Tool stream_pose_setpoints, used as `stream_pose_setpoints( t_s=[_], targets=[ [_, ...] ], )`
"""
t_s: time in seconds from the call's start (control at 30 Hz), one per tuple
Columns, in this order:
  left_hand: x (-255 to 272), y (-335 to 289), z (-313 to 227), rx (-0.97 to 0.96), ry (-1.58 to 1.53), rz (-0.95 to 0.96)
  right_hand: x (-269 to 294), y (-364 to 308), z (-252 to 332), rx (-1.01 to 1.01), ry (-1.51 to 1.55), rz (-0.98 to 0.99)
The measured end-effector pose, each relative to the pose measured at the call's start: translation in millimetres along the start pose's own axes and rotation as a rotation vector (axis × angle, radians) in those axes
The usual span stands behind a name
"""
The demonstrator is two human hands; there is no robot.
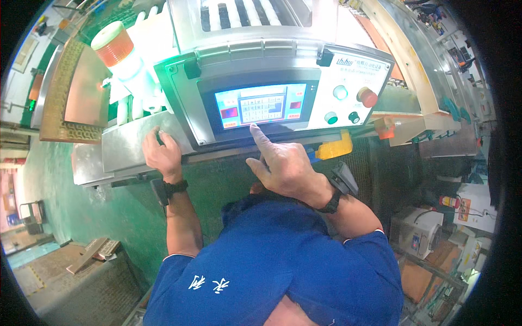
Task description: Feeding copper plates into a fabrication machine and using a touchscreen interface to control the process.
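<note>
Nearest is one blue shirt [261, 255] with two white characters on it, and two bare forearms reach forward from its sleeves. Each wrist wears one black band, two in all: the left band [175, 188] and the right band [329, 203], each with one dark grey block attached.

The left hand [162, 153] is empty, its fingers apart and loosely bent, at the near part of the metal table [125, 133], left of the control panel [201, 124]. The right hand [288, 167] is empty too: one index finger points forward, the thumb stands apart from it and the other fingers curl under. That fingertip is at the lower edge of the one lit touchscreen [263, 106], set in the panel's left and middle part; whether it touches cannot be told. The screen shows one keypad grid between two dark red blocks.

Just right of the right hand, below the panel, is one yellow object [335, 148], its kind unclear.

Right of the screen are four round controls: one lit button [340, 92], one red mushroom button [368, 98], one green button [330, 117] and one black knob [354, 117]. Two black latches sit along the panel's top edge.

Farther off, one signal lamp [113, 46] with an orange-red band stands to the left, and four white bars show through the machine's window.
</note>
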State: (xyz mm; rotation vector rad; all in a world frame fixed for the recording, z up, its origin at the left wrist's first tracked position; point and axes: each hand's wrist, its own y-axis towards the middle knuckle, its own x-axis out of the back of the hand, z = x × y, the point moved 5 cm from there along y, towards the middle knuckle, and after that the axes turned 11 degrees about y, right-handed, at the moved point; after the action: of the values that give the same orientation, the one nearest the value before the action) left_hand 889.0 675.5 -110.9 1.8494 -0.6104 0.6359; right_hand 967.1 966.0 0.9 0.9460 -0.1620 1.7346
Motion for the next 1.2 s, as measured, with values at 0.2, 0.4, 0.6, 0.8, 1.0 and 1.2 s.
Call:
stream_pose_setpoints(
  t_s=[0.2, 0.4, 0.6, 0.8, 1.0, 1.2],
  targets=[
    [-1.8, -0.4, 2.3, -0.019, -0.001, 0.000, -4.0, -1.4, -5.9, -0.037, 0.019, 0.008],
    [-1.1, -0.6, 1.8, -0.016, 0.008, -0.004, -8.4, 8.6, -0.5, -0.074, 0.009, 0.036],
    [-2.9, -0.7, 0.4, -0.012, 0.008, 0.009, -15.2, 11.8, -9.0, -0.083, -0.060, 0.005],
    [-5.1, -1.3, 4.7, -0.043, -0.009, -0.017, 2.1, -4.3, -10.4, 0.060, -0.072, -0.087],
    [-3.7, -0.3, 2.7, -0.026, -0.020, -0.014, 19.7, -7.7, -20.9, 0.124, -0.152, -0.225],
    [-4.0, -0.3, 0.4, -0.030, 0.005, 0.008, 20.9, -15.5, -12.6, 0.149, -0.066, -0.207]
  ],
)
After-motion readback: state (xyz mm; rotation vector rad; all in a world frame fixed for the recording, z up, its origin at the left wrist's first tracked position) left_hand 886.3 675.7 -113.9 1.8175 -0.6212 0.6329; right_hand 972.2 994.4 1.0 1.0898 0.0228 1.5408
